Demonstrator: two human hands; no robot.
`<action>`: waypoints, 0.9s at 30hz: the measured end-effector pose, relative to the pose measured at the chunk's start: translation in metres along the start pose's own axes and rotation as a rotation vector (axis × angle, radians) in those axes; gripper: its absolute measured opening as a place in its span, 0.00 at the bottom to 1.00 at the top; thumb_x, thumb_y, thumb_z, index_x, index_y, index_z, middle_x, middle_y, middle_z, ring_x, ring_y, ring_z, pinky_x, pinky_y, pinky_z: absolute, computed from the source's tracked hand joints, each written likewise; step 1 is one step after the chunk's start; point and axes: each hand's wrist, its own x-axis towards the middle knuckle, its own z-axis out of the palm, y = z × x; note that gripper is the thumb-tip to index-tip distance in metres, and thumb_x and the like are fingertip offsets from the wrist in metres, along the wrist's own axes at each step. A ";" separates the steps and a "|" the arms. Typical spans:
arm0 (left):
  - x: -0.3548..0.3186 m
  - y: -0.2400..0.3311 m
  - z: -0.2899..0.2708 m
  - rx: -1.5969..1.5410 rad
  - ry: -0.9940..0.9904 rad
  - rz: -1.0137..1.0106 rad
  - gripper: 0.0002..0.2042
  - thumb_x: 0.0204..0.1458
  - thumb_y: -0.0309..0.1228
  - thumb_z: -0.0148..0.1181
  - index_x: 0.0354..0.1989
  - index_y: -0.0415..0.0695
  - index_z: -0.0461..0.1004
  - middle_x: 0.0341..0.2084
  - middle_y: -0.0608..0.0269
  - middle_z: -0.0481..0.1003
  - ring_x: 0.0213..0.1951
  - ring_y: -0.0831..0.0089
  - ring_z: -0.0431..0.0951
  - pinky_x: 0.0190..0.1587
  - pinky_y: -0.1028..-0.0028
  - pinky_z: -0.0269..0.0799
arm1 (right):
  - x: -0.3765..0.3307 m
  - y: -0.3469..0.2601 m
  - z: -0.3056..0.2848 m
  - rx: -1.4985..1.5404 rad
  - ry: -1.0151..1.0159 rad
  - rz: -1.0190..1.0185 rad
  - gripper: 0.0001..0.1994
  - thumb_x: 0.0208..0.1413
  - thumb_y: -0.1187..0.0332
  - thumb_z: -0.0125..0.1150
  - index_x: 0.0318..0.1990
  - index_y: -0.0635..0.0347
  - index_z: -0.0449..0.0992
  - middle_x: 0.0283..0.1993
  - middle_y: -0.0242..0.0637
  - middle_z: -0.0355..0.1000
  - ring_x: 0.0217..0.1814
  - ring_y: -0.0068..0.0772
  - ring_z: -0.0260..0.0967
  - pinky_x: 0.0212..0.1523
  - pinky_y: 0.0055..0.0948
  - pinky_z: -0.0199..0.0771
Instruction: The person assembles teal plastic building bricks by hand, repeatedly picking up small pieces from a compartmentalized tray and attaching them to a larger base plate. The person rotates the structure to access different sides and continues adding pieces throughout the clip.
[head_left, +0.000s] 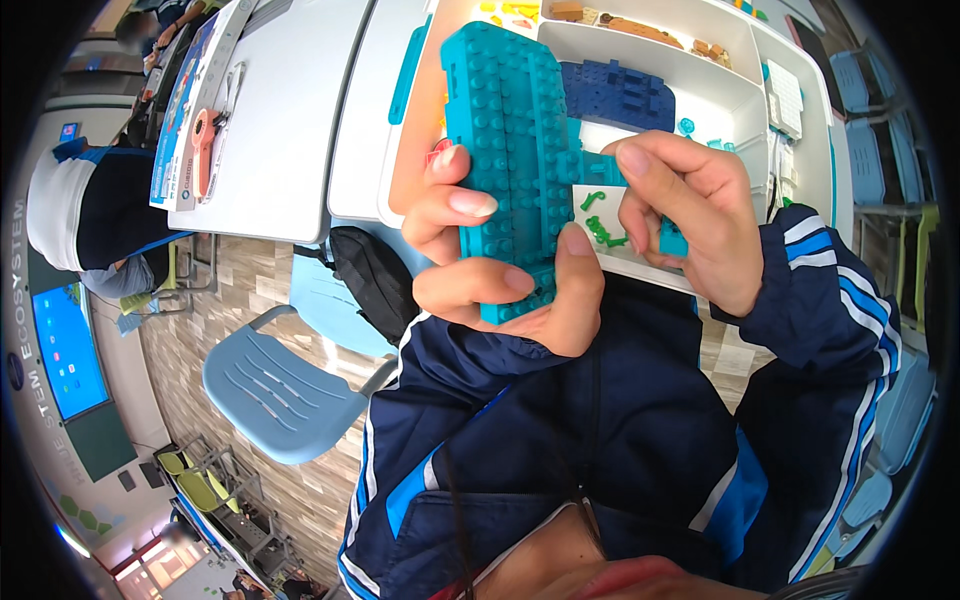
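My left hand point(500, 265) is wrapped round a long teal block assembly point(505, 140) made of studded toy bricks, tilted upright above a white sorting tray point(535, 50). To its right, thumb and fingertips of my right hand point(695, 205) pinch a small teal brick point(598, 168) against the assembly's side. Whether that brick is fastened there, I cannot tell. Another teal piece point(672, 238) shows just below my right fingers; whether they hold it is unclear. Small green pieces point(603, 230) lie on the white surface between my hands.
Tray compartments hold dark blue bricks point(620, 95), brown pieces point(640, 30) and yellow pieces point(512, 12). White plates point(784, 100) stand at its right side. On the table to the left lies an orange cutter-like tool point(203, 150). A blue chair point(285, 385) and black bag point(372, 280) are lower left.
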 end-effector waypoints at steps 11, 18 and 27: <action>-0.002 -0.001 0.000 0.029 -0.053 0.032 0.26 0.20 0.17 0.63 0.30 0.58 0.60 0.40 0.60 0.60 0.54 0.54 0.59 0.58 0.59 0.51 | 0.004 -0.007 -0.003 0.203 -0.060 0.112 0.15 0.59 0.60 0.52 0.39 0.65 0.74 0.18 0.34 0.66 0.15 0.15 0.53 0.14 0.16 0.48; 0.001 0.002 0.006 0.099 0.004 -0.030 0.24 0.18 0.21 0.64 0.27 0.62 0.66 0.39 0.64 0.58 0.51 0.50 0.58 0.55 0.57 0.54 | 0.006 -0.006 -0.010 0.330 -0.111 0.172 0.15 0.61 0.59 0.50 0.40 0.66 0.71 0.18 0.34 0.65 0.14 0.15 0.51 0.13 0.17 0.47; 0.007 0.006 -0.006 0.066 -0.073 -0.058 0.24 0.21 0.19 0.61 0.29 0.61 0.66 0.41 0.63 0.58 0.52 0.52 0.57 0.56 0.56 0.53 | 0.005 -0.014 -0.011 0.110 -0.015 0.013 0.15 0.61 0.62 0.48 0.40 0.67 0.72 0.16 0.33 0.64 0.12 0.14 0.50 0.14 0.16 0.46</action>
